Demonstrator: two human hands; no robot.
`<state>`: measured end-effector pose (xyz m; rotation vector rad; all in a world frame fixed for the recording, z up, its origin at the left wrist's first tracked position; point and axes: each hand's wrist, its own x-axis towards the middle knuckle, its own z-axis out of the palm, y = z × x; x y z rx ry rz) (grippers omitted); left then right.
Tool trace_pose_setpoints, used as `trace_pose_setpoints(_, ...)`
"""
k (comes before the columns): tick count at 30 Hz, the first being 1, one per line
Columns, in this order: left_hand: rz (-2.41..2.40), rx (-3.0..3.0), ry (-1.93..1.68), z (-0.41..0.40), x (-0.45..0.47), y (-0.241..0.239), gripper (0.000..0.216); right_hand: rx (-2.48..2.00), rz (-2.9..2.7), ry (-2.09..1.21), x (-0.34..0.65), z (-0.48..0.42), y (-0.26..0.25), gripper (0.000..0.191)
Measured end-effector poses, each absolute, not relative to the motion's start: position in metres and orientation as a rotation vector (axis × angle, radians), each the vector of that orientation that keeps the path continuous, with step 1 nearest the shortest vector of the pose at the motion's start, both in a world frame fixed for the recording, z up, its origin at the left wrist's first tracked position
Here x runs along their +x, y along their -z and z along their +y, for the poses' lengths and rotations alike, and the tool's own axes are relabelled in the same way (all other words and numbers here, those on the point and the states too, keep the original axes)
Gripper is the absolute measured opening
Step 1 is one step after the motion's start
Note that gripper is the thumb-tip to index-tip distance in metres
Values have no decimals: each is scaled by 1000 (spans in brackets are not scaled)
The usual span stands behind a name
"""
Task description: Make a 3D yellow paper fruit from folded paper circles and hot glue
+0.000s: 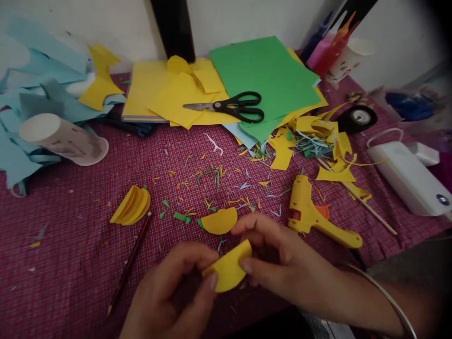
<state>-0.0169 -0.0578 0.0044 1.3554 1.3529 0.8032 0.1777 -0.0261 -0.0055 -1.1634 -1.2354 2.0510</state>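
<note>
Between my two hands is a yellow paper circle folded in half (229,268), its straight fold uppermost. My left hand (180,287) pinches its left end between thumb and fingers. At the other end my right hand (278,259) grips it, thumb on the near face and fingers behind. Just beyond lies another yellow folded half circle (219,221) on the checked cloth, close to my right fingertips. Off to the left sits a bunch of folded yellow half circles (131,206), with a dark red pencil (130,263) beside it.
A yellow glue gun (307,207) and a wooden stick (367,207) lie right, near yellow paper scraps (282,150). Black-handled scissors (226,106) rest on yellow and green paper (264,70). A paper cup (67,139) stands left by blue scraps (17,155). A white power bank (406,174) lies far right.
</note>
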Motion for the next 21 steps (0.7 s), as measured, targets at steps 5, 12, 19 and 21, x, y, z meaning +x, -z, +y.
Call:
trace_pose_setpoints(5, 1419, 1181, -780, -42, -14, 1, 14, -1089, -1430, -1877, 187, -27, 10, 18)
trace_pose_setpoints(12, 1323, 1264, -851, -47, -11, 10, 35, -1104, -1573, -1814, 187, -25, 11, 23)
trace_pose_setpoints(19, 1272, 1471, -741, -53, -21, 4, 16, -1153, -1594, -1819, 192, -36, 9, 27)
trace_pose_setpoints(21, 1233, 1455, -703, -58, -26, 5, 16, -1123, -1667, -1777, 195, -39, 4, 29)
